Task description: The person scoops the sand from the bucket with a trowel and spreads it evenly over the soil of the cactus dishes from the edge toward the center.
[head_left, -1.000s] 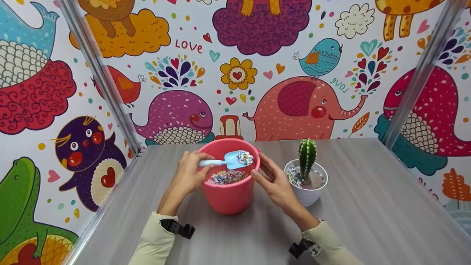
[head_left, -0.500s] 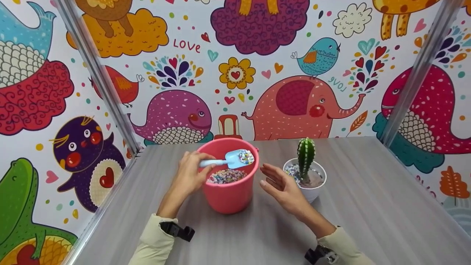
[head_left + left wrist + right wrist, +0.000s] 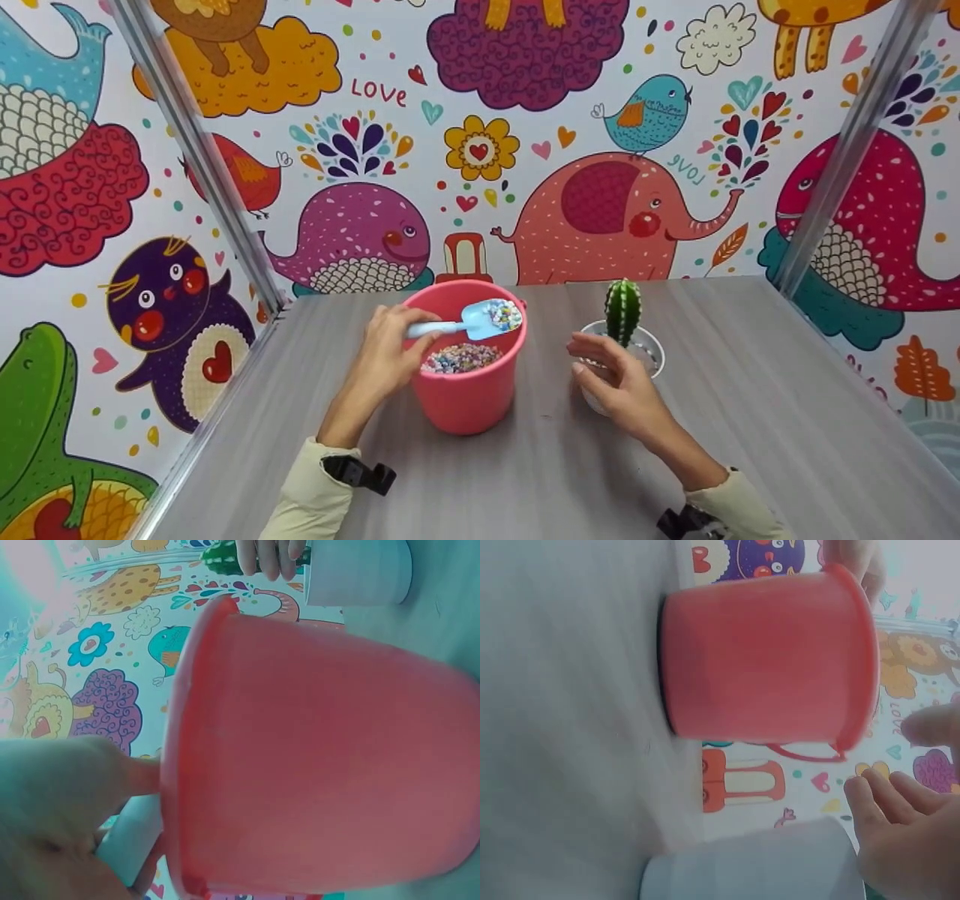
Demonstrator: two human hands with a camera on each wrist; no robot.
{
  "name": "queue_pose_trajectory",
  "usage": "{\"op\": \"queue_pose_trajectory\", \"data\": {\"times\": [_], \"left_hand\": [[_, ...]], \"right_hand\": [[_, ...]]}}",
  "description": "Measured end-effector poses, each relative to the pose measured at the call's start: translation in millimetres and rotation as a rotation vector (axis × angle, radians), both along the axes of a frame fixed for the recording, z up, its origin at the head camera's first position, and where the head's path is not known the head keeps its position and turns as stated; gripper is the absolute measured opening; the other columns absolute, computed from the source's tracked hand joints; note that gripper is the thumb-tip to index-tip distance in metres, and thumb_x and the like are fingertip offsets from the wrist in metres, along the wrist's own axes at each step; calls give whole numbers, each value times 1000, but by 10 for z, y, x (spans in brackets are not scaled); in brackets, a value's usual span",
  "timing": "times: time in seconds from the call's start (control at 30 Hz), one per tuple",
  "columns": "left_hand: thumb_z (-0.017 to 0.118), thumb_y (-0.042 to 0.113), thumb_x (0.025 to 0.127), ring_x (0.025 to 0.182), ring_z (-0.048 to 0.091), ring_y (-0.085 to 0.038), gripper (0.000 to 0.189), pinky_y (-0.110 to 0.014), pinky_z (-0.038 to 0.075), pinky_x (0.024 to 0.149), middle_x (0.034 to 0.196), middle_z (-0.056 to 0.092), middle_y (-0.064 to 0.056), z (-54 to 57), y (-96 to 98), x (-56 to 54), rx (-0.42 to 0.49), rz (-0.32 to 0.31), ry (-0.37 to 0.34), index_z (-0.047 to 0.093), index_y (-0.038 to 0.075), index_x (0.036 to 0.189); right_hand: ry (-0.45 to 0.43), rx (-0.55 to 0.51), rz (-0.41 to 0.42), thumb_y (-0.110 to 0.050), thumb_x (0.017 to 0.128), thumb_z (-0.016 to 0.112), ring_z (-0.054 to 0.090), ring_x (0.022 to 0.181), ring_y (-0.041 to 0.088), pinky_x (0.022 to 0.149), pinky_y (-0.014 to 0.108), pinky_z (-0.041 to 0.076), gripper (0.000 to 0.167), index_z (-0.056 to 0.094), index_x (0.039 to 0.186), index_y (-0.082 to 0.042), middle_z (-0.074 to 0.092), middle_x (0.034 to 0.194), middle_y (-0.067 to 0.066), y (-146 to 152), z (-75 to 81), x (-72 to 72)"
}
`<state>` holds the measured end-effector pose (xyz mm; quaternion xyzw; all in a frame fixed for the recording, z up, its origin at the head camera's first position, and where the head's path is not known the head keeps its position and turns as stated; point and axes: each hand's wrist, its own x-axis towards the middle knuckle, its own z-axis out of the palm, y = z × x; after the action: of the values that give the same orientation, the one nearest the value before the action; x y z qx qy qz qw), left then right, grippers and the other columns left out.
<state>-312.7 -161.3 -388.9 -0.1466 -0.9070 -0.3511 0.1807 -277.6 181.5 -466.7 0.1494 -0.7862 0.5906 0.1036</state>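
Observation:
My left hand (image 3: 386,352) pinches the handle of a small light-blue toy shovel (image 3: 474,324) over the mouth of a pink bucket (image 3: 465,405). Multicoloured beads (image 3: 506,315) lie in the shovel's scoop. More beads (image 3: 459,358) cover the inside of the bucket. At the right, a green cactus (image 3: 623,309) stands in a white pot (image 3: 660,358). In front of that pot is my right hand (image 3: 630,390), fingers extended and holding nothing. It hides much of the pot in the head view. The right wrist view shows the fingertips (image 3: 861,791) by the pot's rim.
A grey wood-grain table (image 3: 750,420) carries the bucket and pot, standing a short gap apart. Behind it rise walls (image 3: 330,150) printed with cartoon animals, with metal posts (image 3: 225,195) at the corners. The bucket's pink handle (image 3: 802,756) hangs at its side.
My right hand has let go of the bucket's rim and moved right to the white pot. My left hand and the loaded shovel have stayed nearly in place over the bucket.

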Motion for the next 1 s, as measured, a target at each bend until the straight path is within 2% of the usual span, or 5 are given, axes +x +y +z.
{"op": "queue_pose_trajectory", "data": {"times": [0.4, 0.53, 0.73, 0.9, 1.0], "left_hand": [[83, 15, 96, 106, 52, -22, 17, -41, 46, 92, 110, 78, -6, 115, 196, 6, -9, -25, -39, 84, 10, 113], [84, 17, 96, 111, 54, -24, 19, -44, 48, 97, 110, 77, -7, 141, 255, 13, -11, -42, -38, 84, 9, 113], [84, 17, 96, 114, 58, -26, 16, -52, 44, 109, 106, 77, -6, 125, 338, 14, -19, -94, 5, 84, 10, 110], [84, 19, 96, 103, 53, -23, 16, -45, 44, 99, 106, 76, -4, 102, 430, 21, -25, -110, -34, 84, 12, 111], [84, 19, 96, 102, 52, -21, 17, -42, 44, 95, 106, 76, -4, 92, 482, 26, -20, -115, -48, 84, 12, 111]], "right_hand": [[57, -75, -142, -13, 106, 71, 75, 111, 29, 94, 23, 61, 18, 68, 121, -4, 73, 118, 17, 361, -27, 44], [63, -76, -213, -11, 107, 69, 75, 107, 21, 92, 22, 61, 19, 66, 123, -3, 72, 116, 16, 472, -20, 41], [77, -17, -334, -16, 109, 66, 65, 113, 8, 95, 14, 50, 28, 60, 133, -4, 70, 125, 10, 618, -38, 18], [68, 26, -348, -19, 108, 68, 54, 131, 16, 103, 14, 42, 44, 51, 147, -8, 62, 142, 8, 720, -114, -56], [33, 49, -308, -24, 108, 69, 48, 142, 22, 113, 23, 39, 54, 45, 154, -9, 56, 153, 9, 783, -171, -116]]}}
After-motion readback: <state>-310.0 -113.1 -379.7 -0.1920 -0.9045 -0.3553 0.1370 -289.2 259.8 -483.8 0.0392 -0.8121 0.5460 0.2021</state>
